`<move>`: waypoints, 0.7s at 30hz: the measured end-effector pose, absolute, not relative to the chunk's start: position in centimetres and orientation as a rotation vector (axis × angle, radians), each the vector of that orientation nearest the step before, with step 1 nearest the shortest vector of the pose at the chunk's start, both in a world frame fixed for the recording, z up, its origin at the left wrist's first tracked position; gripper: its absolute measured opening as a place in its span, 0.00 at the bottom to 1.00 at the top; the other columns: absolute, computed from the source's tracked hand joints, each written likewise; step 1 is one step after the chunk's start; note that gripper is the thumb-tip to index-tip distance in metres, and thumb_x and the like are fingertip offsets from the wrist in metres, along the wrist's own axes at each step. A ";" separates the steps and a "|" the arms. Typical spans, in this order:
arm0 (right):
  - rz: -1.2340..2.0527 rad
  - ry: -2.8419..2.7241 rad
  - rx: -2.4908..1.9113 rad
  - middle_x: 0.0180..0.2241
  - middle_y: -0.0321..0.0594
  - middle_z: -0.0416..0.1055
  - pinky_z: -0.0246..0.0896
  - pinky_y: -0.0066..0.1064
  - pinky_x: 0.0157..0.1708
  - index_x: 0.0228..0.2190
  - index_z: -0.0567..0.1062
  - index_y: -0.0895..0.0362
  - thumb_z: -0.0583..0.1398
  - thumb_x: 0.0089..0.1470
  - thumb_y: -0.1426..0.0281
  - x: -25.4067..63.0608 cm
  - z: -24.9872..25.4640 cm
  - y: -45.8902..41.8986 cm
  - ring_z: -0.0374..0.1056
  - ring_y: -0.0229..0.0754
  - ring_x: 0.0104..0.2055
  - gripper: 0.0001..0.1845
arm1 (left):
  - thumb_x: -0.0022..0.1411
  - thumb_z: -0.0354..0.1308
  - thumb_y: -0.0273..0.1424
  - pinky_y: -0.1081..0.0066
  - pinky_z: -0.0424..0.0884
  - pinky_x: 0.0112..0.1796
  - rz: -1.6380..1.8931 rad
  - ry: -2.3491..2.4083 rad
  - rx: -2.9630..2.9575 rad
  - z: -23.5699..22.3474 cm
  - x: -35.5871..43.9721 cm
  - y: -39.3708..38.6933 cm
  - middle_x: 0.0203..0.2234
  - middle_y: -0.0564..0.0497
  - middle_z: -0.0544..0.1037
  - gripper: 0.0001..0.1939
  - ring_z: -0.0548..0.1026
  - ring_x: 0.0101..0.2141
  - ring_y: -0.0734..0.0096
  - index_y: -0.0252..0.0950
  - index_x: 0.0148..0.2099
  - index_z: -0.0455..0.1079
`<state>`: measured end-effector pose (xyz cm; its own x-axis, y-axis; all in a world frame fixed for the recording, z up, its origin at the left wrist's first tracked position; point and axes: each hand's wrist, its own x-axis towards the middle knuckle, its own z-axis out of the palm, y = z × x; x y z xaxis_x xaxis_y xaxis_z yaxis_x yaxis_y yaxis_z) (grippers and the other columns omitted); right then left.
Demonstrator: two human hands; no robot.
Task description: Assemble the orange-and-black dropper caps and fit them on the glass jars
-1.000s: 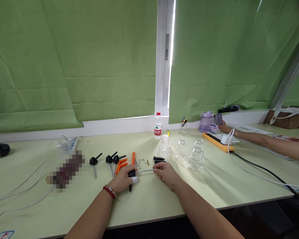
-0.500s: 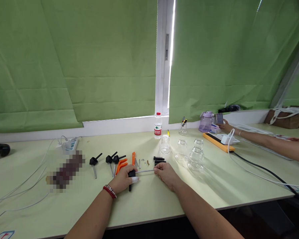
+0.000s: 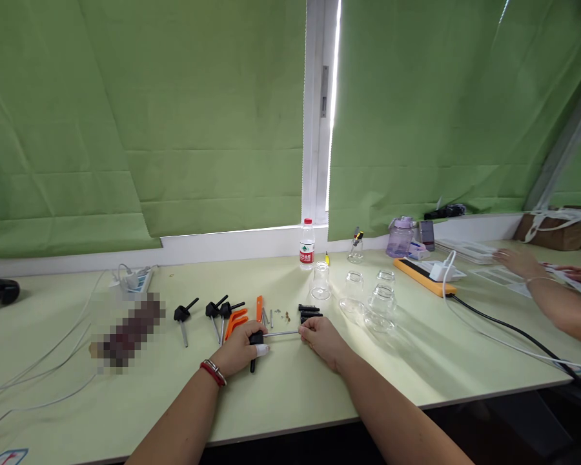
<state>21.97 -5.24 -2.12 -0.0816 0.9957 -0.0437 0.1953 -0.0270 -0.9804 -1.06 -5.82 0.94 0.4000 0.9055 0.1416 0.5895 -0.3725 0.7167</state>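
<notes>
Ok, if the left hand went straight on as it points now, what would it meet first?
Past the black knob it holds, the left hand would probably meet the short metal pins on the table, though its height above them is unclear.

Well beyond the right hand (image 3: 322, 339), I see a red-capped water bottle (image 3: 307, 245) before green blinds (image 3: 213, 116). Farther right stand a purple jug (image 3: 399, 239) and a phone (image 3: 427, 235), near an orange power strip (image 3: 419, 276). Beyond and left of the left hand (image 3: 237, 349) lies a white power strip (image 3: 144, 280).
</notes>
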 end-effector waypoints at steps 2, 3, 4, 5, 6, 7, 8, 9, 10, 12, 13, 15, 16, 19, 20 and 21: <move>1.197 -1.416 -1.335 0.20 0.34 0.64 0.47 0.26 0.22 0.22 0.68 0.58 0.57 0.47 0.64 22.0 -2.0 -5.3 0.52 0.32 0.20 0.10 | 0.48 0.59 0.33 0.69 0.65 0.39 0.712 1.270 2.084 1.0 -1.0 -5.9 0.33 0.52 0.69 0.13 0.67 0.36 0.67 0.38 0.38 0.69; 1.194 -1.422 -1.334 0.19 0.34 0.64 0.47 0.26 0.22 0.22 0.68 0.58 0.56 0.48 0.64 22.0 -2.0 -5.3 0.52 0.32 0.20 0.11 | 0.48 0.59 0.33 0.69 0.65 0.39 0.710 1.269 2.082 1.1 -1.0 -5.9 0.33 0.52 0.69 0.13 0.67 0.36 0.67 0.38 0.38 0.69; 1.190 -1.427 -1.335 0.19 0.34 0.63 0.47 0.26 0.22 0.21 0.67 0.58 0.56 0.48 0.64 22.0 -2.0 -5.3 0.52 0.32 0.20 0.11 | 0.48 0.59 0.33 0.69 0.65 0.39 0.710 1.268 2.080 1.1 -1.0 -5.9 0.33 0.52 0.69 0.13 0.67 0.36 0.67 0.38 0.38 0.69; 1.186 -1.430 -1.337 0.19 0.33 0.63 0.47 0.26 0.22 0.21 0.67 0.58 0.56 0.48 0.63 22.0 -2.0 -5.4 0.52 0.32 0.20 0.11 | 0.48 0.59 0.33 0.69 0.65 0.39 0.708 1.266 2.080 1.2 -1.0 -5.9 0.33 0.52 0.69 0.13 0.67 0.36 0.67 0.38 0.38 0.69; 1.182 -1.433 -1.340 0.19 0.33 0.62 0.47 0.26 0.22 0.21 0.67 0.58 0.56 0.48 0.63 22.0 -2.0 -5.4 0.51 0.32 0.20 0.12 | 0.48 0.59 0.32 0.69 0.65 0.39 0.707 1.266 2.082 1.2 -1.0 -5.9 0.33 0.53 0.69 0.13 0.67 0.36 0.67 0.38 0.38 0.69; 1.178 -1.438 -1.344 0.18 0.33 0.62 0.47 0.26 0.22 0.21 0.67 0.58 0.56 0.48 0.63 21.9 -1.9 -5.4 0.51 0.32 0.20 0.12 | 0.48 0.59 0.32 0.69 0.65 0.39 0.707 1.266 2.084 1.2 -1.0 -5.9 0.33 0.52 0.69 0.12 0.67 0.36 0.67 0.38 0.38 0.69; 1.172 -1.442 -1.350 0.19 0.33 0.62 0.47 0.26 0.22 0.21 0.66 0.58 0.56 0.48 0.63 21.9 -2.0 -5.4 0.51 0.32 0.20 0.12 | 0.48 0.59 0.32 0.69 0.65 0.39 0.706 1.268 2.088 1.3 -1.0 -5.9 0.33 0.52 0.69 0.12 0.67 0.36 0.67 0.38 0.38 0.69; 1.167 -1.447 -1.357 0.19 0.33 0.62 0.47 0.26 0.22 0.21 0.66 0.58 0.55 0.48 0.62 21.9 -2.0 -5.4 0.51 0.32 0.20 0.12 | 0.48 0.59 0.32 0.69 0.65 0.39 0.706 1.270 2.091 1.3 -1.0 -5.9 0.33 0.52 0.69 0.12 0.67 0.36 0.67 0.38 0.38 0.69; 1.161 -1.452 -1.365 0.19 0.33 0.62 0.47 0.26 0.22 0.21 0.67 0.58 0.55 0.48 0.62 21.9 -2.0 -5.4 0.52 0.32 0.20 0.12 | 0.48 0.59 0.32 0.69 0.65 0.39 0.706 1.271 2.094 1.3 -1.0 -5.9 0.34 0.52 0.69 0.12 0.68 0.36 0.67 0.38 0.38 0.69; 1.152 -1.461 -1.379 0.19 0.33 0.63 0.48 0.26 0.23 0.21 0.67 0.58 0.55 0.48 0.62 21.9 -2.1 -5.4 0.52 0.33 0.20 0.12 | 0.48 0.59 0.32 0.69 0.65 0.39 0.707 1.272 2.096 1.3 -1.0 -6.0 0.34 0.52 0.69 0.12 0.68 0.37 0.67 0.38 0.38 0.69; 1.145 -1.468 -1.381 0.19 0.33 0.63 0.48 0.26 0.23 0.21 0.67 0.58 0.55 0.49 0.62 21.9 -2.2 -5.4 0.53 0.33 0.20 0.12 | 0.48 0.59 0.31 0.69 0.65 0.39 0.706 1.271 2.096 1.3 -1.0 -6.0 0.33 0.52 0.69 0.13 0.68 0.36 0.67 0.38 0.38 0.69; 1.128 -1.489 -1.383 0.19 0.34 0.64 0.49 0.26 0.23 0.21 0.68 0.58 0.55 0.49 0.62 21.9 -2.2 -5.3 0.53 0.33 0.21 0.13 | 0.48 0.59 0.32 0.69 0.65 0.39 0.705 1.269 2.097 1.3 -1.0 -6.0 0.33 0.52 0.69 0.13 0.68 0.36 0.67 0.37 0.38 0.69; 1.120 -1.498 -1.383 0.19 0.34 0.64 0.49 0.26 0.23 0.21 0.68 0.58 0.54 0.50 0.62 21.9 -2.1 -5.3 0.54 0.33 0.21 0.13 | 0.48 0.59 0.32 0.69 0.65 0.39 0.706 1.265 2.099 1.3 -1.0 -6.0 0.33 0.53 0.69 0.12 0.68 0.36 0.67 0.37 0.38 0.69; 1.118 -1.509 -1.385 0.19 0.34 0.64 0.49 0.26 0.23 0.20 0.67 0.57 0.53 0.51 0.61 21.8 -2.0 -5.4 0.54 0.33 0.20 0.15 | 0.48 0.59 0.32 0.68 0.65 0.40 0.714 1.249 2.108 1.3 -1.0 -6.0 0.33 0.52 0.69 0.12 0.68 0.36 0.67 0.38 0.38 0.69; 1.122 -1.508 -1.384 0.19 0.34 0.64 0.49 0.26 0.24 0.20 0.66 0.57 0.53 0.51 0.61 21.8 -1.9 -5.4 0.54 0.33 0.21 0.15 | 0.48 0.59 0.32 0.68 0.65 0.40 0.716 1.246 2.111 1.4 -1.0 -6.0 0.33 0.52 0.69 0.12 0.67 0.36 0.66 0.38 0.38 0.70; 1.127 -1.506 -1.382 0.19 0.34 0.64 0.50 0.26 0.24 0.20 0.66 0.57 0.53 0.51 0.60 21.7 -1.9 -5.4 0.54 0.33 0.21 0.16 | 0.48 0.59 0.32 0.68 0.65 0.40 0.716 1.246 2.112 1.4 -1.0 -6.0 0.33 0.52 0.69 0.12 0.67 0.36 0.66 0.38 0.38 0.70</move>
